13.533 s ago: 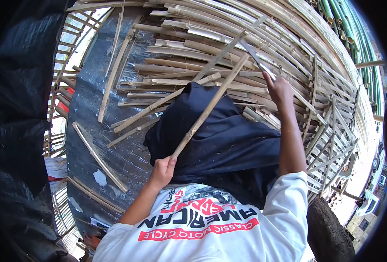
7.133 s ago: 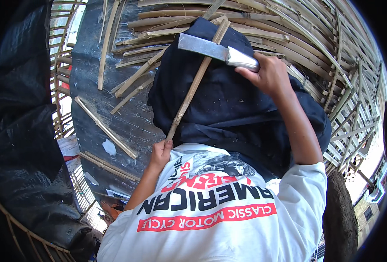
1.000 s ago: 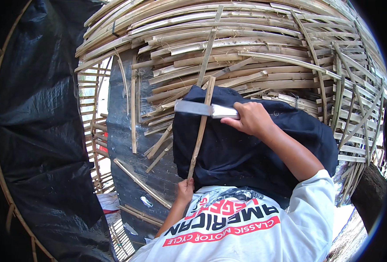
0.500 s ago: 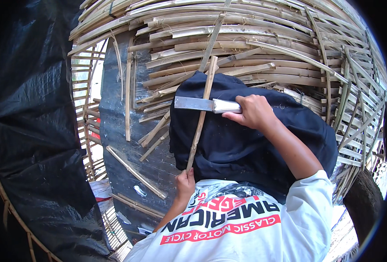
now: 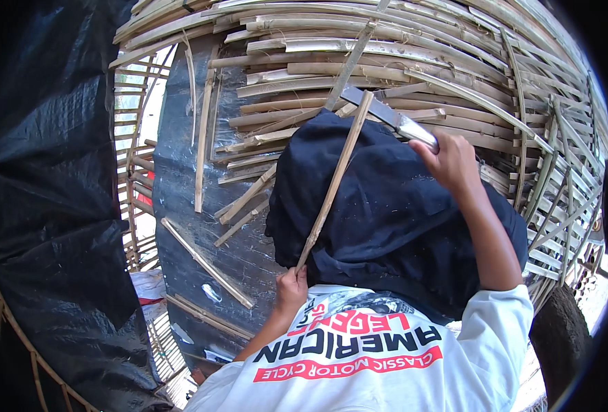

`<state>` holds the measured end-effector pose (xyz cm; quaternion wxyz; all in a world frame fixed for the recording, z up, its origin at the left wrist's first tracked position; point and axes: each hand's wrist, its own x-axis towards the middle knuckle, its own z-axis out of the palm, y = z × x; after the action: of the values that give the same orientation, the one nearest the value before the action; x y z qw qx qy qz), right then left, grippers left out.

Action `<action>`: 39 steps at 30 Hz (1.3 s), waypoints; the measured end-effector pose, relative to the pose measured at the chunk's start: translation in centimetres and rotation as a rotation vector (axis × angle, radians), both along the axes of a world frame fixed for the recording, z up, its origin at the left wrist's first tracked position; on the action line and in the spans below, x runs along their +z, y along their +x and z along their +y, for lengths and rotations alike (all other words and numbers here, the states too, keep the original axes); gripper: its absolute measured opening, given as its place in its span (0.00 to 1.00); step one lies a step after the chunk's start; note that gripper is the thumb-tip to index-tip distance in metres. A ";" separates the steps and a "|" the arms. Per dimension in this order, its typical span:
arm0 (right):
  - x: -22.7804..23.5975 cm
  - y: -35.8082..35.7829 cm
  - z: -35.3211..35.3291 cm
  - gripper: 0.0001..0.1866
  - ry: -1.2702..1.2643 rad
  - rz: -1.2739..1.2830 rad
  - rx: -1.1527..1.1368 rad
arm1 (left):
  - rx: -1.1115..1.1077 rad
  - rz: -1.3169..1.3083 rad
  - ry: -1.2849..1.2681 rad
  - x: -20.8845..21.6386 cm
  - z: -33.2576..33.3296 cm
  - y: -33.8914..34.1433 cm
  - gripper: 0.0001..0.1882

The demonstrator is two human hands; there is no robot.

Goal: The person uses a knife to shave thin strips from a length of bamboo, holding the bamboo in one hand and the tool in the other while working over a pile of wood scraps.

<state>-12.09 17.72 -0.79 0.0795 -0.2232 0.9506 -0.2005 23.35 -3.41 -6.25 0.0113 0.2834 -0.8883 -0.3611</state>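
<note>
My left hand (image 5: 291, 287), low and close to my shirt, is closed round the near end of a bamboo strip (image 5: 337, 182). The strip slants up and away to the right over dark cloth (image 5: 400, 199) covering my lap. My right hand (image 5: 453, 163) grips the pale handle of a knife (image 5: 417, 132) with a broad, flat metal blade. The blade crosses the strip near its far end; whether it touches or cuts into the wood I cannot tell.
Many split bamboo slats (image 5: 359, 44) are stacked beyond the cloth. Loose bamboo pieces (image 5: 208, 264) lie on a dark sheet (image 5: 180, 172) to the left. A black tarp (image 5: 50, 172) hangs at far left, and a bamboo lattice (image 5: 558, 192) stands at right.
My right hand has carried the knife away from me along the strip, from its middle toward its far end, and the blade has tilted. My left hand keeps its hold on the near end.
</note>
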 end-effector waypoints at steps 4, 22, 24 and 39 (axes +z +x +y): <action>-1.1 4.8 -0.3 0.29 -0.188 -0.291 -0.229 | 0.023 -0.030 0.104 -0.3 0.0 0.4 0.22; -3.0 6.7 -3.9 0.37 -0.030 -0.062 0.482 | -0.015 -0.026 0.030 0.0 0.4 -0.6 0.20; -3.4 4.9 -4.6 0.38 -0.025 -0.014 0.539 | -0.020 0.025 0.005 -0.9 0.4 -0.5 0.20; 3.9 2.3 -0.3 0.29 -0.059 0.004 0.120 | 0.022 0.018 0.147 -1.4 -0.1 0.2 0.22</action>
<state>-9.81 17.38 3.11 0.0829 -0.2826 0.9293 -0.2230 23.58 -3.49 -7.62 0.0027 0.2901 -0.8562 -0.4276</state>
